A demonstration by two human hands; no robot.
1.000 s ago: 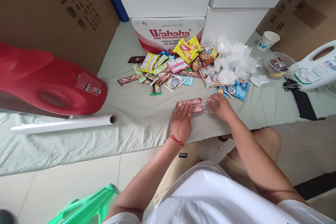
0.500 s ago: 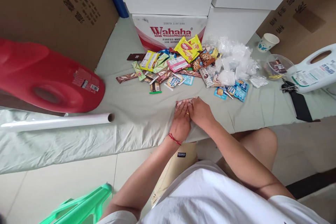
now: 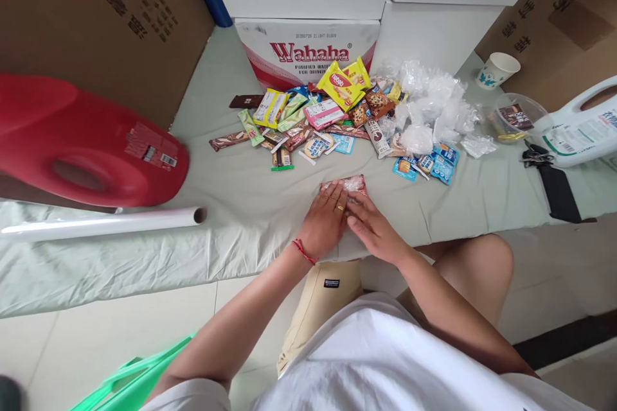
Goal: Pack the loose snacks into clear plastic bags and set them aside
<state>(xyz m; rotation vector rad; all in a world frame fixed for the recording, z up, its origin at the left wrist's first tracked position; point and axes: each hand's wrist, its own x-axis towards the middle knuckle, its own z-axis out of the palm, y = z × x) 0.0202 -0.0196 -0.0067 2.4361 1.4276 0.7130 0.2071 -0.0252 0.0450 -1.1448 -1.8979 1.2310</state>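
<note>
A small red packet with a whitish, clear-looking wrapping lies on the cloth in front of me, partly covered by my fingers. My left hand, with a ring and a red cord bracelet, rests flat over its left part, fingers stretched out side by side. From the other side my right hand touches the packet's lower right part, its fingers extended and thumb apart. Neither hand is wrapped around anything. Beyond them is a heap of packaged snacks, with a yellow wafer packet on top and a pink-and-white packet below.
Crumpled clear plastic lies right of the snacks. A red jug and a white film roll are at left. A paper cup, plastic bowl, white jug and black phone-like object stand or lie at right.
My right hand has loosened from its curled grip at the packet's edge and slid nearer, fingers now stretched. More of the packet shows. The view has shifted slightly.
</note>
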